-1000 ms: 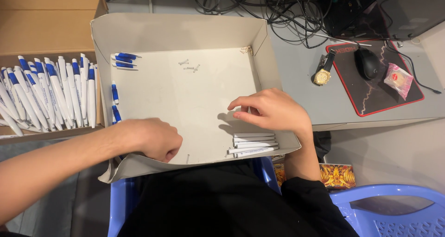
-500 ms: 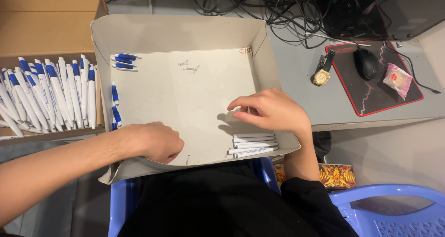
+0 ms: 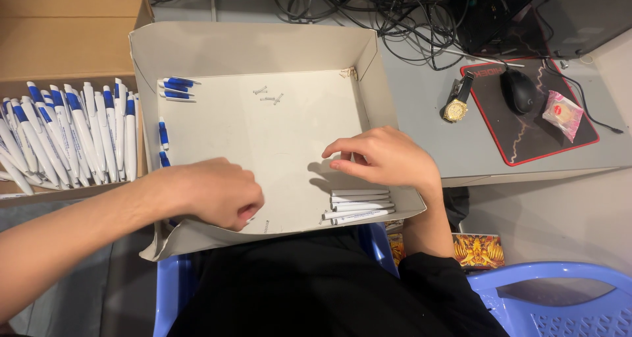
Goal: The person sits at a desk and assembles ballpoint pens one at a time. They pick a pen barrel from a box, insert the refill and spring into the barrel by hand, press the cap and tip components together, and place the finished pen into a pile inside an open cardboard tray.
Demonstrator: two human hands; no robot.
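my left hand (image 3: 220,193) is curled shut at the near edge of the shallow cardboard tray (image 3: 263,44); i cannot tell what it holds. my right hand (image 3: 385,159) hovers with fingers loosely bent, pinching nothing i can see, just above the white pen barrels (image 3: 359,205).

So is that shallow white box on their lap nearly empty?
Nearly empty: the white box shows mostly bare floor, with a few white barrels near the right hand.

Shallow tray (image 3: 197,47) at centre, on the person's lap against the worktop (image 3: 421,100): pen barrels (image 3: 359,205) in its 5 o'clock corner, springs (image 3: 268,97) toward 12, pens (image 3: 174,88) at 10. Right hand (image 3: 385,158) just behind the barrels; left hand (image 3: 220,192) at the 7 o'clock wall. Carton of pens (image 3: 66,136) at 9 o'clock; wristwatch (image 3: 457,105), mouse (image 3: 518,90) on mat (image 3: 579,136) at 2.
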